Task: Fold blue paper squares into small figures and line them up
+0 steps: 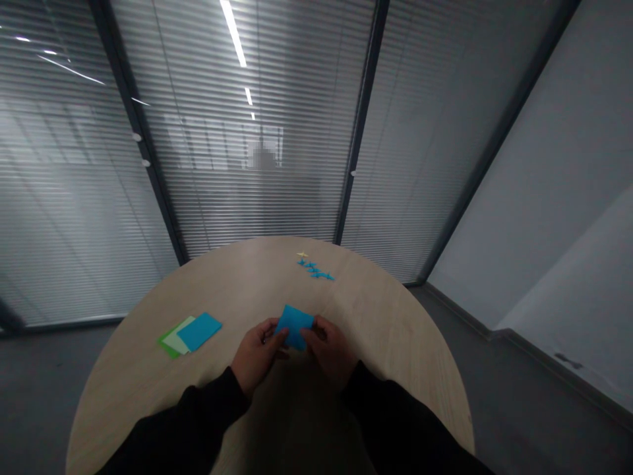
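A square sheet of blue paper [295, 323] is held up over the near middle of the table, tilted toward me. My left hand [257, 353] pinches its left edge between thumb and fingers. On the opposite edge, my right hand [332, 349] grips it the same way, thumb in front. Whether the sheet has any folds I cannot tell. Farther back on the table lie several small folded blue paper pieces [314, 270] in a slanting row, with one yellow folded piece [302, 254] behind them.
Left of my hands, a blue sheet [199, 331] overlaps pale green and bright green paper [171, 348]. The round wooden table [395, 316] has its far edge near a glass wall with blinds [262, 198]. A white wall [554, 218] stands to the right.
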`<action>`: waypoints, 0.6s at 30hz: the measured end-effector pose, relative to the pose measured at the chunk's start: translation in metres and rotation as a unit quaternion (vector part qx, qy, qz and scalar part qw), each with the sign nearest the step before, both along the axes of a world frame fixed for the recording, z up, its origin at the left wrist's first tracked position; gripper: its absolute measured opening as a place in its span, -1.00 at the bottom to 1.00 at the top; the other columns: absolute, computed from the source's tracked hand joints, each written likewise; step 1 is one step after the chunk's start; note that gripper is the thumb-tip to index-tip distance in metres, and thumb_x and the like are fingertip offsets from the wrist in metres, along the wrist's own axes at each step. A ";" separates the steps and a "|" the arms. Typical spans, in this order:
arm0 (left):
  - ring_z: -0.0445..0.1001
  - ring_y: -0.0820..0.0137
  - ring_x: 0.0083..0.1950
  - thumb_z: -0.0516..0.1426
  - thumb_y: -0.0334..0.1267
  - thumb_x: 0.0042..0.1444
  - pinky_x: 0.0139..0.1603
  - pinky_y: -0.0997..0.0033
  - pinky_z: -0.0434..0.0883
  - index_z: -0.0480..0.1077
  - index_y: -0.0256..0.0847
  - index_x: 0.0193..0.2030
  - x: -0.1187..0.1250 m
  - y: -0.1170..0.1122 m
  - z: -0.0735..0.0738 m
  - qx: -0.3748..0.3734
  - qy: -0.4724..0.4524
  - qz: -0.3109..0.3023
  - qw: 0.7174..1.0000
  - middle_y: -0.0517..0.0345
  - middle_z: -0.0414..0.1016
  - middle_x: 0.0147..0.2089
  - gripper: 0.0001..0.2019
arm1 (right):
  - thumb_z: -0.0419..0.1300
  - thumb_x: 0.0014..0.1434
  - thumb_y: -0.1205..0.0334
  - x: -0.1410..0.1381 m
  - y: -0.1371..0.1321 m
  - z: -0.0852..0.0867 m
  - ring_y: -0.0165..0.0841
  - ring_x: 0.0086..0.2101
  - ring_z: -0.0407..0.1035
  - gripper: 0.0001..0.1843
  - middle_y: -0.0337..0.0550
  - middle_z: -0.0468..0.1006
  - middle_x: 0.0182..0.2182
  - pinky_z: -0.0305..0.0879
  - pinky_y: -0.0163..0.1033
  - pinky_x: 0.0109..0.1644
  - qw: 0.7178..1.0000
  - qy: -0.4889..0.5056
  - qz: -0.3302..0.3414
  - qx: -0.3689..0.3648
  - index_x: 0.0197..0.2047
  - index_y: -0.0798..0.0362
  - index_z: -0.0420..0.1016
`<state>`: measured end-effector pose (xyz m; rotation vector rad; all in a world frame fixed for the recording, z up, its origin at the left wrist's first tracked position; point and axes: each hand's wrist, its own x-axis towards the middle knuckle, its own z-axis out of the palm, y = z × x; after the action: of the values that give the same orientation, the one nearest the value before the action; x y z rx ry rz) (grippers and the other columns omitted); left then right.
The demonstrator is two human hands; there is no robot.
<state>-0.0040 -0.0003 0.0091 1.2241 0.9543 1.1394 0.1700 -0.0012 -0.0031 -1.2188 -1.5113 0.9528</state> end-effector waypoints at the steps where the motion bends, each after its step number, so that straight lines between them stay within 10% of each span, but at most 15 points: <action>1: 0.47 0.37 -0.47 0.36 -0.04 -0.03 -0.45 0.41 0.44 0.58 -0.27 -0.20 -0.001 0.001 -0.001 0.000 0.009 0.000 1.000 0.04 0.58 -0.40 -0.65 | 0.20 0.18 0.08 0.001 0.001 0.000 -0.38 -0.46 0.34 -0.78 -0.21 0.47 -0.46 0.26 -0.31 -0.42 1.000 0.012 0.001 0.002 -0.27 0.07 0.41; 10: 0.43 0.41 -0.57 0.30 -0.01 0.06 -0.51 0.44 0.36 0.52 -0.29 0.01 -0.006 0.004 -0.007 0.025 0.016 -0.007 1.000 0.16 0.50 -0.54 -0.54 | 0.07 0.14 0.40 0.021 0.006 0.018 -0.35 -0.37 0.39 -0.78 -0.17 0.53 -0.37 0.28 -0.27 -0.31 0.969 -0.115 0.076 0.207 -0.27 0.01 0.54; 18: 0.48 0.35 -0.55 0.24 0.00 0.11 -0.48 0.40 0.39 0.44 -0.27 0.11 -0.009 0.001 0.005 0.034 -0.010 0.004 0.999 0.17 0.50 -0.58 -0.50 | 0.09 0.02 0.49 0.027 0.007 0.020 -0.30 -0.20 0.46 -0.57 -0.11 0.57 -0.16 0.37 -0.24 -0.21 0.970 -0.084 0.096 0.206 -0.08 -0.01 0.58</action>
<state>-0.0128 0.0010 0.0138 1.2625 0.9120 1.1966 0.1965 0.0055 0.0173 -0.8804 -1.8767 0.6222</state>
